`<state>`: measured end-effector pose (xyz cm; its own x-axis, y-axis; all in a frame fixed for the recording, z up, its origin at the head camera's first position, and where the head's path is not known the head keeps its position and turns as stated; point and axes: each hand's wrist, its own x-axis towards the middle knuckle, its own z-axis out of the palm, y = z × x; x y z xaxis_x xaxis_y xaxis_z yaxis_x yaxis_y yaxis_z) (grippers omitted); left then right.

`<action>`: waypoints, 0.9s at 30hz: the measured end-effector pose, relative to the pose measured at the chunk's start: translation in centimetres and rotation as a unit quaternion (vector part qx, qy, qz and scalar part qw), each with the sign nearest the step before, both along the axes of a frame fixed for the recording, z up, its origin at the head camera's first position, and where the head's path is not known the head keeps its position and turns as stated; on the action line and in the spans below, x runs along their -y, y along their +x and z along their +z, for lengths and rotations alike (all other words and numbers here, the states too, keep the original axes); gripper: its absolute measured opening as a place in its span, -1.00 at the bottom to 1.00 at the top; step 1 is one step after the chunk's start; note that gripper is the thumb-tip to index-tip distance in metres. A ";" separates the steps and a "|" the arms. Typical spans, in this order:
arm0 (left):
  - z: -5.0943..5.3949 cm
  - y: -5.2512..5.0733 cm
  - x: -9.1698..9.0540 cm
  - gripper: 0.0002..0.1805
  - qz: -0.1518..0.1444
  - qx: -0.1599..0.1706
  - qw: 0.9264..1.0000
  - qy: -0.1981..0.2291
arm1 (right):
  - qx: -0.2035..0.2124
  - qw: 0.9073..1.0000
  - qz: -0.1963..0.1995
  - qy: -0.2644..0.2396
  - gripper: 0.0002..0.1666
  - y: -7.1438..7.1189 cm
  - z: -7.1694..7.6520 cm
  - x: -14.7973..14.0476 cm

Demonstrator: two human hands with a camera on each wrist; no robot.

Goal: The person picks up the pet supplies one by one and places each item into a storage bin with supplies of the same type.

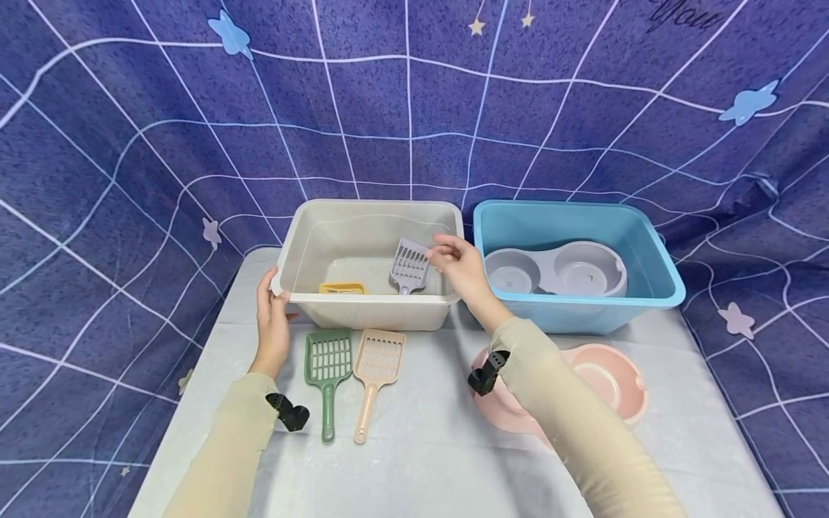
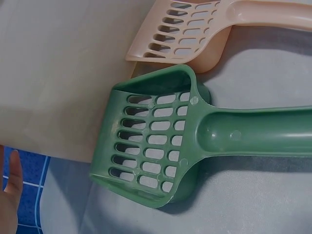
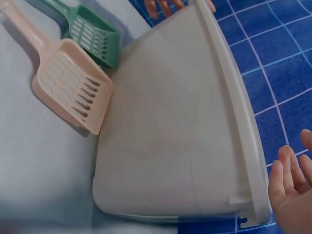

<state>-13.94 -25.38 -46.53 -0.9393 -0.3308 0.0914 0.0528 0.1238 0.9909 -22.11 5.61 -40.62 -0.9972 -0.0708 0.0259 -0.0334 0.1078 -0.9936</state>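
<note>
My left hand (image 1: 272,327) grips the front left corner of the pale grey litter box (image 1: 372,313), the rim between its digits. Inside the box, a grey litter scoop (image 1: 409,266) leans with its slotted head up; the front wall hides part of its handle. Beside that scoop is my right hand (image 1: 460,270), over the box's right rim. Its fingers look loosely bent and hold nothing in the right wrist view; whether a fingertip touches the scoop I cannot tell. A yellow object (image 1: 342,288) shows partly behind the front wall.
In front of the box lie a green scoop (image 1: 328,367) and a peach scoop (image 1: 378,363). At right stands a blue litter box (image 1: 576,309) containing a grey double bowl (image 1: 547,266). My right forearm partly covers a pink double bowl (image 1: 628,403). A patterned curtain (image 1: 388,101) hangs behind.
</note>
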 end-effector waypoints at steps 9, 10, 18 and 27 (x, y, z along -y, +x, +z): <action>0.1 -0.1 0.0 -0.39 0.000 0.001 1.000 0.004 | -0.013 1.000 0.018 0.004 -0.56 1.9 0.8 -0.8; 0.2 -0.1 0.0 -0.39 0.000 0.001 1.000 0.004 | -0.012 1.000 0.023 0.003 -0.55 2.1 0.9 -0.9; 0.2 -0.1 -0.1 -0.39 0.001 0.003 1.000 0.001 | -0.016 0.998 0.059 0.008 -0.55 4.2 0.9 -1.0; 0.1 0.0 -0.1 -0.39 -0.001 0.001 1.000 -0.002 | -0.019 0.995 0.095 0.001 -0.57 6.9 0.4 -0.6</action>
